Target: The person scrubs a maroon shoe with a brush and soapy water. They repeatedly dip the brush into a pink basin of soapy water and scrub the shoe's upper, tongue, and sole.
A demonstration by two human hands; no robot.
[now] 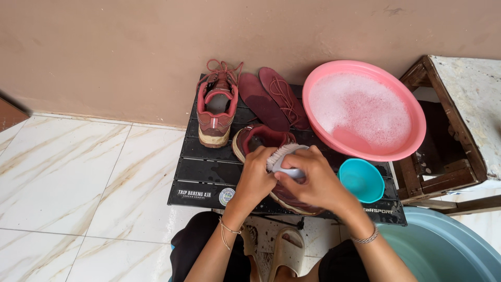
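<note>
Maroon shoe (261, 140) lies on the black tabletop (209, 169), under both hands | head view: left hand (255, 177) clamped on the shoe's side | right hand (313, 180) wrapped tight round a white brush (284, 156), bristles on the shoe | pink basin (365, 109) of suds just beyond, teal cup (361, 180) beside the right hand.

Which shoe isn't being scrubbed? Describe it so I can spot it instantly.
Find the black slatted table against the brown wall. At its back left corner stands the red shoe, heel toward the camera. Unlike the shoe under the hands, it sits upright, untouched, laces still in.
</note>
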